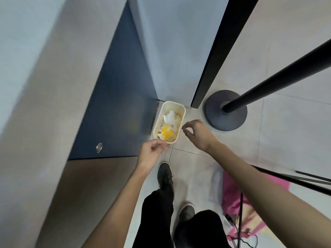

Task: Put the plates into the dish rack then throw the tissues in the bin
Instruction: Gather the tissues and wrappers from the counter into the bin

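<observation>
Tissues (pixel 170 118) crumpled white in cream bin (pixel 173 103); left hand (pixel 152 152), right hand (pixel 198 134) loosely curled, empty.

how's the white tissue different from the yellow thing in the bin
The white tissue is crumpled and bunched up, while the yellow piece looks flatter and smoother. The white tissue lies toward the far end of the bin; the yellow piece lies toward the near end. Both sit inside the bin.
</observation>
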